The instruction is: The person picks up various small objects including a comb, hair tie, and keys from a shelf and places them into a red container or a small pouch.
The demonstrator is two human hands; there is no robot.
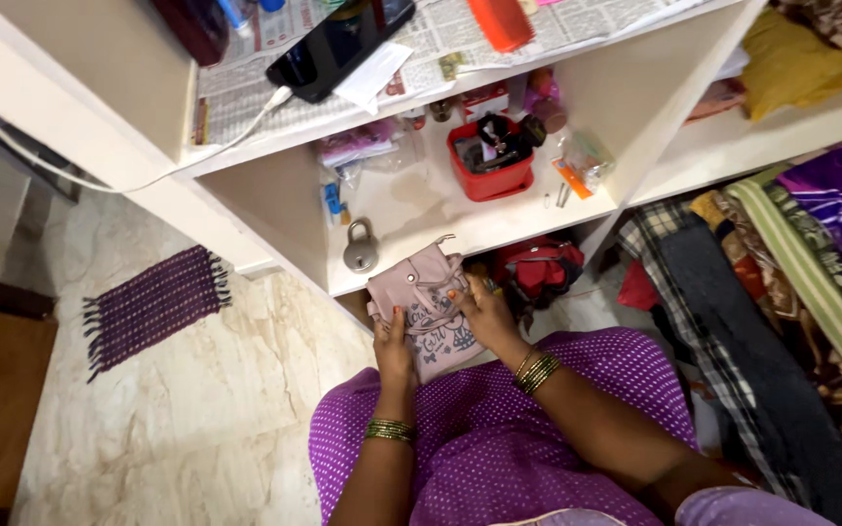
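In the head view, at the centre of the frame, both hands are holding a small pink pouch (pixel 424 304) over the purple-clad lap. The left hand (pixel 394 349) is closing on the pouch's lower left edge, thumb on top; the right hand (pixel 484 310) is gripping its right side, fingers curled onto the front. The pouch's top is leaning against the front edge of the lower shelf (pixel 411 209).

Just above the pouch, a padlock (pixel 361 246) is sitting near that shelf's edge; a nudge from the pouch is likely to be enough to tip it onto the floor. Behind it, the red tub (pixel 489 166) is standing crammed with small items, with loose bits lying around it, so a reaching hand may be risking a spill.

At the upper centre of the frame, a phone (pixel 338 44) is lying on the newspaper-lined top shelf with a white cable (pixel 148 166) trailing down to the left; a snag there could be dragging the phone off.

The grip is looking light, so the pouch could be slipping to the lap.
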